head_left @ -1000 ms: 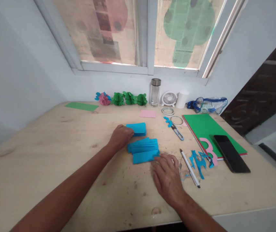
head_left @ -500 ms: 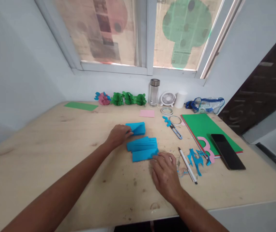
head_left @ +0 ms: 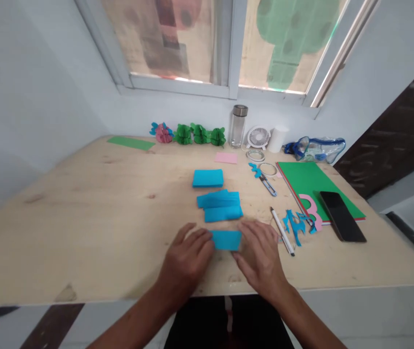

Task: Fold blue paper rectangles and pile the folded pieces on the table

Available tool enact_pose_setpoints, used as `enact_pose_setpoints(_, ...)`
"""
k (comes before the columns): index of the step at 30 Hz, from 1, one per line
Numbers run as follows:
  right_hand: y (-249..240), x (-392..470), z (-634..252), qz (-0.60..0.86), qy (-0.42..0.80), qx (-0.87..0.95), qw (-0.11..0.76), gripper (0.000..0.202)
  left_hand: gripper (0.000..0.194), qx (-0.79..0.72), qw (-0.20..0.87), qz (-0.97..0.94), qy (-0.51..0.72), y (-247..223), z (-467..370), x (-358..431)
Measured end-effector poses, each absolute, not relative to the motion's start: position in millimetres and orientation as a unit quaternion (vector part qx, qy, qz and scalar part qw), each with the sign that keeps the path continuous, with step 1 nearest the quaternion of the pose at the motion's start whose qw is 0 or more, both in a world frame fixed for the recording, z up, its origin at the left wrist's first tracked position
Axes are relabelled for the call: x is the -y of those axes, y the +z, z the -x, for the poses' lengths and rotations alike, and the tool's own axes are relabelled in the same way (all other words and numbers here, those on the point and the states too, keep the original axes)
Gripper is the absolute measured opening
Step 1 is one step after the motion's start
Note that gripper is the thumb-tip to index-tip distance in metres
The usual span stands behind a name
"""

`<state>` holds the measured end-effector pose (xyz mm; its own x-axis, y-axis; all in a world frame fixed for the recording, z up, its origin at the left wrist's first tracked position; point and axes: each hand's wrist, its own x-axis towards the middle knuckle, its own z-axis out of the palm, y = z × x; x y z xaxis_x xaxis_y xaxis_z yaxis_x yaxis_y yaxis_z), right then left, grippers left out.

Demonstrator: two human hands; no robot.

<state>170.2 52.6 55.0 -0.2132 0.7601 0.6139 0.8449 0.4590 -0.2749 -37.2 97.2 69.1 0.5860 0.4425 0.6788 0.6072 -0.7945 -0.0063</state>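
A small blue paper piece (head_left: 226, 240) is held between my two hands near the table's front edge. My left hand (head_left: 188, 257) grips its left end with curled fingers. At its right end, my right hand (head_left: 259, 252) pinches the paper between thumb and fingers. Just beyond lie several overlapping blue strips (head_left: 221, 213), and farther back sits a neat blue stack (head_left: 207, 178). Both piles rest untouched on the table.
To the right are a pen (head_left: 282, 231), blue scraps (head_left: 296, 225), a phone (head_left: 342, 216) on green sheets (head_left: 301, 174) and small snips (head_left: 268, 185). Green paper flowers (head_left: 200, 133), a bottle (head_left: 237, 127) and a fan (head_left: 258, 137) stand along the wall.
My left hand has left the rear blue stack and come toward me. Both hands now hold a blue piece at the front. The view has tilted downward.
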Motion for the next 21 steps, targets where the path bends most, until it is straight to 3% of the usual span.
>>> enact_pose_setpoints(5,49,-20,-166,0.505,0.033,0.814,0.286,0.012,0.026,0.316,0.038,0.898,-0.305,45,22,-57)
enact_pose_setpoints(14,41,-15,-171,0.514,0.045,0.8,0.306,0.01,0.019,0.33,-0.122,0.869,-0.347,37,47,-71)
enact_pose_setpoints(21,42,-7,-171,0.573,0.04,0.751,0.325,0.009,0.018,0.379,-0.176,0.835,-0.358,41,43,-64)
